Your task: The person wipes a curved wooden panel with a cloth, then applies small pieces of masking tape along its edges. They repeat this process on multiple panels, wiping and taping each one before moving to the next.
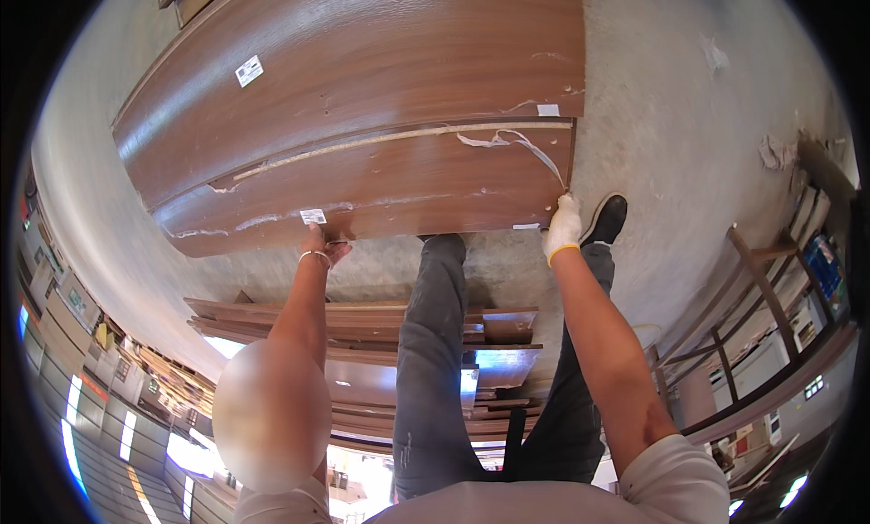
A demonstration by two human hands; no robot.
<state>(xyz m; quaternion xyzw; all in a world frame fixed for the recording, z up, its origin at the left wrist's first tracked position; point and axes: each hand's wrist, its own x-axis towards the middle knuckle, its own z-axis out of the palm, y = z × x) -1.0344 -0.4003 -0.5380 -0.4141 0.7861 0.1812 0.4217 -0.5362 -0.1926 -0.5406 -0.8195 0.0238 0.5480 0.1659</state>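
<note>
A brown wood-grain panel (408,193) lies across in front of me, with a label near its front edge. My left hand (326,245), bare with a band at the wrist, grips that front edge, thumb on top and fingers under it. Wearing a white glove, my right hand (564,223) is closed at the panel's near right corner. A torn whitish strip (535,150) curls over the panel and ends at the gloved fingers; whether they pinch it is unclear. Beyond, a second, larger brown panel (390,62) carries more labels.
Several brown boards (362,329) are stacked behind my legs. My dark shoe (607,218) is just right of the panel's corner. A metal frame (761,288) stands at the right on the concrete floor (671,144), with crumpled scraps (778,153) near it.
</note>
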